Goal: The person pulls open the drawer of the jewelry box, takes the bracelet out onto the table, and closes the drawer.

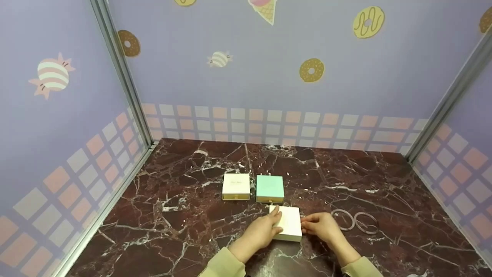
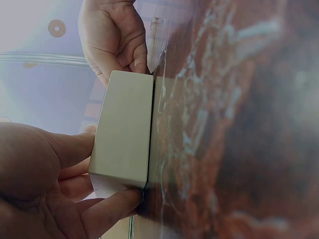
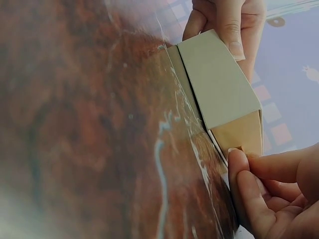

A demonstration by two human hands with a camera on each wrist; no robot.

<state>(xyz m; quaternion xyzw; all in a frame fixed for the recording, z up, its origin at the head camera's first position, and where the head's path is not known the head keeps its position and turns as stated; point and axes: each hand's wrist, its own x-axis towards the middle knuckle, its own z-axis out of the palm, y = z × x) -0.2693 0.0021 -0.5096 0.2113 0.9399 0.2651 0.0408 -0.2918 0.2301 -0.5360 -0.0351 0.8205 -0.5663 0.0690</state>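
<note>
A cream-white drawer-style box [image 1: 291, 221] lies on the dark marbled table near the front. My left hand [image 1: 261, 231] grips its left side, thumb on one side and fingers on the other. At the opposite end, my right hand [image 1: 322, 226] pinches a small pull tab [image 3: 240, 148] on the gold drawer front [image 3: 237, 132] between thumb and fingertips. That gold end sits level with the sleeve, as seen in the right wrist view. Just right of the right hand lie two pale bangles [image 1: 340, 210], side by side.
Behind the held box stand another white box [image 1: 236, 184] and a mint-green box [image 1: 270, 187], both with gold fronts toward me. Purple patterned panels [image 1: 261, 88] enclose the marbled table [image 1: 184, 231] at the back and both sides.
</note>
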